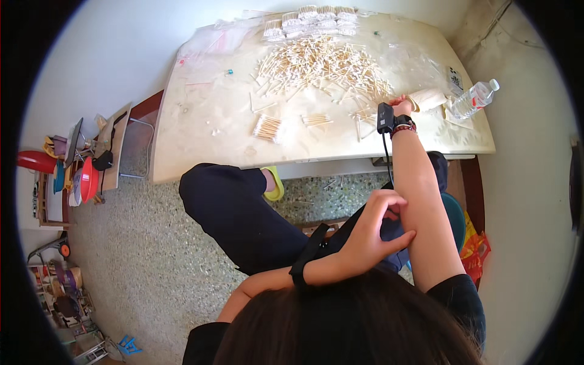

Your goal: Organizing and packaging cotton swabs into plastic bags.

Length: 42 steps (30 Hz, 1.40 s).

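My right arm reaches over the table, and my right hand [401, 106] rests at the right edge of a pile of cotton swabs [322, 64]. It lies beside a beige rolled piece [428, 99]; whether it touches that roll I cannot tell. A black wrist device [385, 117] partly hides its fingers. My left hand [376, 231] is at my right forearm, its thumb and fingers apart and touching the skin, with nothing held. Nearer the table's front lie a neat row of swabs [267, 128] and a smaller group of swabs [317, 120].
Several packed swab bundles [309, 23] stand at the table's back. A clear plastic bottle [476, 100] stands at the right, near crumpled clear plastic [420, 70]. More thin plastic [213, 45] covers the back left. A side table [117, 146] stands at the left.
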Available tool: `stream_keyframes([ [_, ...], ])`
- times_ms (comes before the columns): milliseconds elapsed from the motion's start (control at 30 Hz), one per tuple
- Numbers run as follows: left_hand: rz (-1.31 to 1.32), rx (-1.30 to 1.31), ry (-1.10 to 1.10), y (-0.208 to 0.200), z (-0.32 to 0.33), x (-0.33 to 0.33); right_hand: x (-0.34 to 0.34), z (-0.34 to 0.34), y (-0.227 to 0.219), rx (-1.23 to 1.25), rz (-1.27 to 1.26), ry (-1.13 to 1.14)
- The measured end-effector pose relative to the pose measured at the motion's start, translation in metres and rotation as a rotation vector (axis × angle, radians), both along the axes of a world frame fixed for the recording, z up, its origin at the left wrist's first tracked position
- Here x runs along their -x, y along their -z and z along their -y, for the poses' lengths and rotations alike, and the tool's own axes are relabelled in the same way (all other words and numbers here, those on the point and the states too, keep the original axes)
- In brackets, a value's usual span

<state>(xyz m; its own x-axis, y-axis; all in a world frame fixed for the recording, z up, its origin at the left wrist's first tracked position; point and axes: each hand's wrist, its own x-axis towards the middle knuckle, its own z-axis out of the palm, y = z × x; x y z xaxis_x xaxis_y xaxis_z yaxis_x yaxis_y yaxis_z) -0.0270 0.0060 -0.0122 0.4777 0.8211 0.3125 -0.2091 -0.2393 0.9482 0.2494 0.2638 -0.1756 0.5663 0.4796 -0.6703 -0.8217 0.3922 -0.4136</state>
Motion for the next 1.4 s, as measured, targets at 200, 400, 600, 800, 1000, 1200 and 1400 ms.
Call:
stream_keyframes([
  [200, -0.049, 0.095, 0.416, 0.001, 0.009, 0.010, -0.005, -0.003, 0.000, -0.012, 0.006, -0.002],
  [400, 0.018, 0.130, 0.083, -0.002, 0.005, 0.002, 0.004, 0.000, -0.007, 0.020, -0.021, 0.036],
  [600, 0.035, 0.460, 0.356, 0.003, 0.014, 0.007, 0.005, 0.000, -0.006, 0.026, -0.007, 0.053],
  [800, 0.075, 0.262, 0.161, -0.003, 0.008, 0.004, 0.004, -0.003, -0.002, 0.027, -0.002, 0.061],
  [1000, 0.063, 0.354, 0.316, 0.002, 0.005, 0.011, 0.005, -0.002, -0.001, 0.030, -0.002, 0.053],
  [1200, 0.032, 0.141, 0.115, -0.003, 0.001, 0.007, 0.011, -0.003, -0.002, 0.046, 0.011, 0.104],
  [1400, 0.021, 0.234, 0.197, -0.001, 0.002, 0.008, 0.006, -0.002, 0.003, 0.020, 0.028, 0.042],
])
